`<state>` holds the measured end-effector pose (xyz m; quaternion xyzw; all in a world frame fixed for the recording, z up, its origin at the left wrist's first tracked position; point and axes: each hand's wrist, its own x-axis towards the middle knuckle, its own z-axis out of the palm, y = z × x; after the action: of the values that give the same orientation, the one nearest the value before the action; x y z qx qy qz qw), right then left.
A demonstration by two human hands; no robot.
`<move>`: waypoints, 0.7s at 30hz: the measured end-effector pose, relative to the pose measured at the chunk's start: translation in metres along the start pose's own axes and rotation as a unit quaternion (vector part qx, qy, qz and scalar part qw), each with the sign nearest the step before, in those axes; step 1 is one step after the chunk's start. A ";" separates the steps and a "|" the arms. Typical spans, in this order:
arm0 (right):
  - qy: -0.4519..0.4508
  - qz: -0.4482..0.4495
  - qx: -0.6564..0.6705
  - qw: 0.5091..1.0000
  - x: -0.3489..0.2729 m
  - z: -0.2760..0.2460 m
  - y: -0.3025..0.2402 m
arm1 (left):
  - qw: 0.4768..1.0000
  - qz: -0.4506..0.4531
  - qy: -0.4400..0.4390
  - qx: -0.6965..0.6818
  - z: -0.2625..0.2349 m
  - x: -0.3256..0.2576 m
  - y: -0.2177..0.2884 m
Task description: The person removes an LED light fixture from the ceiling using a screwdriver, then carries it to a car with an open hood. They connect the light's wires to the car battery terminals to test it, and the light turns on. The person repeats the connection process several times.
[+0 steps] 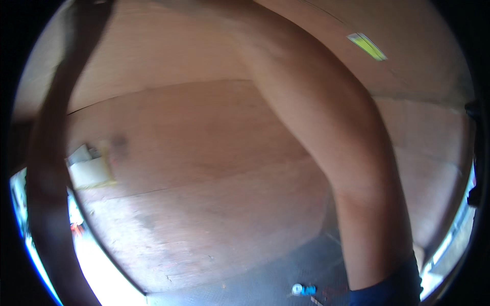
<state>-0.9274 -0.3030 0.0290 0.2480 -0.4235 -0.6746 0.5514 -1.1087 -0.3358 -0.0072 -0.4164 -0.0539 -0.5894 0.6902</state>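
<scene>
We've room before the brown wooden wall (204, 148), hemmed between our bare left arm (48, 173) and bent bare right arm (332, 117)!

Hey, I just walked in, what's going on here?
A person has both bare arms extended: the left arm along the left side, the right arm bent across the view. Both hands lie beyond the top edge, so what they hold doesn't show. Behind is a brown panelled surface; a small blue item lies below.
</scene>
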 end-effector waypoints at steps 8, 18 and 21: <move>-0.096 0.043 -0.017 0.994 0.006 -0.018 -0.006 | 0.977 -0.162 -0.137 -0.019 -0.023 0.002 -0.006; -0.076 0.073 0.006 0.994 0.010 -0.013 -0.007 | 0.953 -0.239 -0.183 0.041 -0.040 0.028 -0.002; -0.085 0.033 -0.045 0.995 0.012 -0.012 -0.006 | 0.960 -0.208 -0.177 0.065 -0.043 0.030 0.011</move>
<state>-0.9245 -0.3180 0.0191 0.1502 -0.4457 -0.6932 0.5461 -1.1077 -0.3871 -0.0238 -0.4481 -0.2981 -0.6321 0.5575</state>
